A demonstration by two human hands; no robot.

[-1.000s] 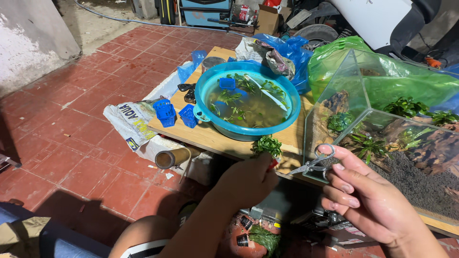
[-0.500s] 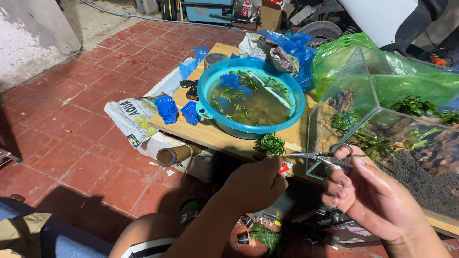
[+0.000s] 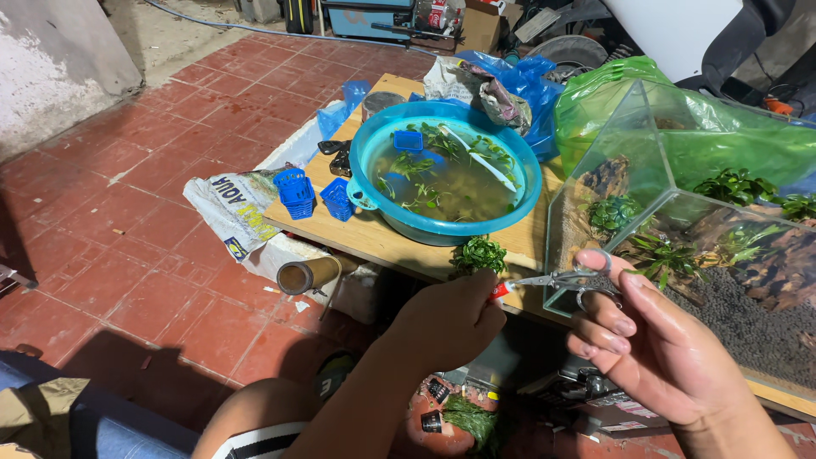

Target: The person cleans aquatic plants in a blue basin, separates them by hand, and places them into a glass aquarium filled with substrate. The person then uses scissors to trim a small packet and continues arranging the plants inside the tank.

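The left hand is closed around a small leafy green plant clump, held up just in front of the wooden bench edge. The right hand grips small silver scissors — blades pointing at the plant's base — beside the glass tank.

left hand: fist closed, knuckles up, forearm raised from below | right hand: palm toward camera, thumb and finger hooked, other fingers curled
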